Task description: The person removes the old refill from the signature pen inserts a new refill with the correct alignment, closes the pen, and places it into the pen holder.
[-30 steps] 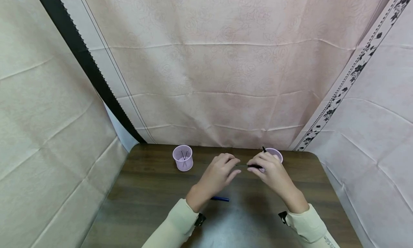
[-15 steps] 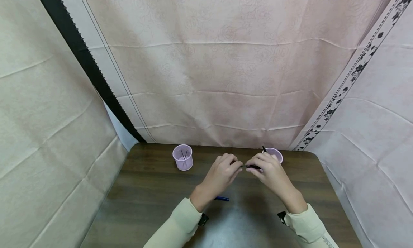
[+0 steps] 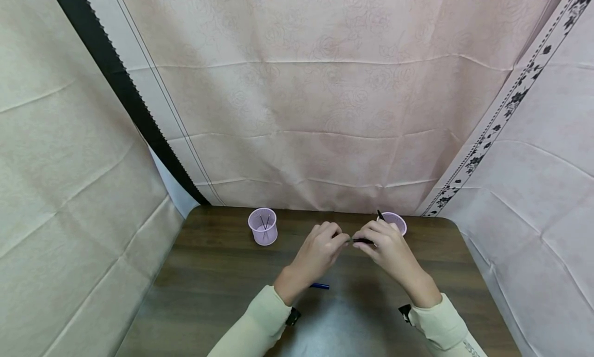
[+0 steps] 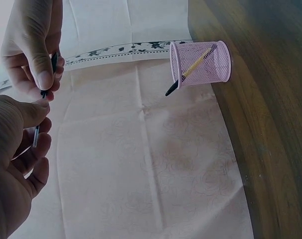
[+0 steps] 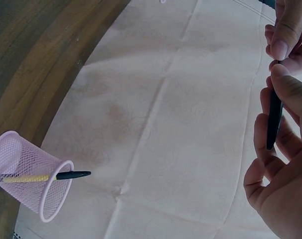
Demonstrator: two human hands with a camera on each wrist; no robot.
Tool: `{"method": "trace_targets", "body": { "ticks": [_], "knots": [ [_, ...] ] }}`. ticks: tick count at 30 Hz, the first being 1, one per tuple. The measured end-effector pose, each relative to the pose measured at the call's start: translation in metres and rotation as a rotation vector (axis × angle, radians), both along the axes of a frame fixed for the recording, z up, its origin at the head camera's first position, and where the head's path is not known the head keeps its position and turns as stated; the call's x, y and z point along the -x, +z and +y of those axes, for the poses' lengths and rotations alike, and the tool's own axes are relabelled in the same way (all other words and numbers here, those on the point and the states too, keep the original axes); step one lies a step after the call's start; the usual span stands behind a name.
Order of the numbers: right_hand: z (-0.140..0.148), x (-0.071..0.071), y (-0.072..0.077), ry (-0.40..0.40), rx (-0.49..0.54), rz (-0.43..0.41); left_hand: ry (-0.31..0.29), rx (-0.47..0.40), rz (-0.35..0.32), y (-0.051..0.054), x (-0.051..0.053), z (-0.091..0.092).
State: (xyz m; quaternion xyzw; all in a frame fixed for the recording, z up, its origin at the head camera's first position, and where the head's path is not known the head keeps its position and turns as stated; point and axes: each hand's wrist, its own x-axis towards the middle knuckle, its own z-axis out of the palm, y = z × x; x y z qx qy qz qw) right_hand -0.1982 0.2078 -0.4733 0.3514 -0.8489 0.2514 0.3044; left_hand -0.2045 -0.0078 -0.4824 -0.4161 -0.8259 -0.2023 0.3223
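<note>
Above the table, my left hand [image 3: 314, 249] pinches a thin pen refill [image 4: 36, 135] between thumb and fingers. Its free end sticks out past my fingertips in the left wrist view. My right hand [image 3: 393, 249] holds a black tapered pen barrel [image 5: 274, 119] by thumb and fingers. Both hands' fingertips almost meet, and refill and barrel lie in one line. Fingers hide where the two pieces join. On the tabletop, partly behind my left forearm, lies a blue pen piece [image 3: 321, 286].
A pink mesh cup [image 3: 264, 237] with thin dark sticks in it stands at the back left. Behind my right hand, another pink mesh cup [image 5: 29, 194] holds a yellow-and-black pen [image 5: 74, 175]. Cloth [image 3: 297, 99] hangs beyond the wooden table's [image 3: 209, 295] back edge.
My left hand has moved slightly right, bringing its fingers closer to the barrel and around the refill. Less of the refill shows between the hands. My right hand has barely moved.
</note>
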Motion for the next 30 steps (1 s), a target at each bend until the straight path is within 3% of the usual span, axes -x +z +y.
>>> {"method": "trace_targets", "body": {
  "ticks": [30],
  "knots": [
    [0.0018, -0.0009, -0.0028, -0.009, -0.023, 0.005, 0.014, -0.017, -0.018, -0.0009, -0.0021, -0.0064]
  ]
}}
